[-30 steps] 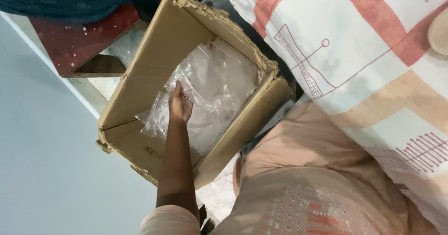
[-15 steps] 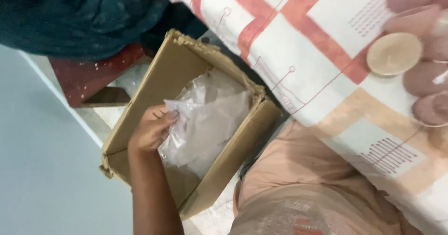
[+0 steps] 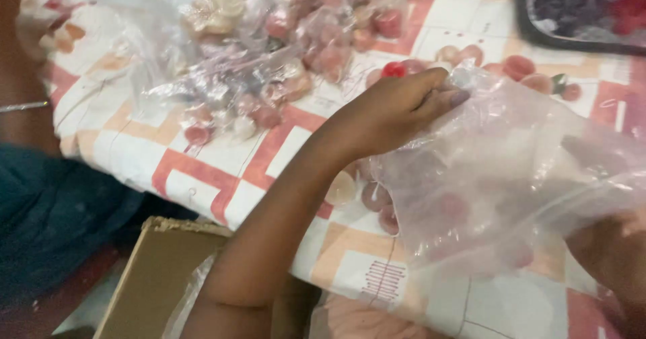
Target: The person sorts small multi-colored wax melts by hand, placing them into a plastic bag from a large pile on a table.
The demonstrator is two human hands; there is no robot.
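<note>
Clear plastic bag [image 3: 511,177] is pinched at its upper edge by the left hand [image 3: 397,107], fingers closed in a grip; the right hand [image 3: 609,251] is blurred behind the film, its grip unreadable. Bag hangs over the checked cloth [image 3: 222,164], long axis slanting down-right. Pink caps [image 3: 323,36] lie beyond; cardboard box [image 3: 158,272] stands below the cloth's edge.
</note>
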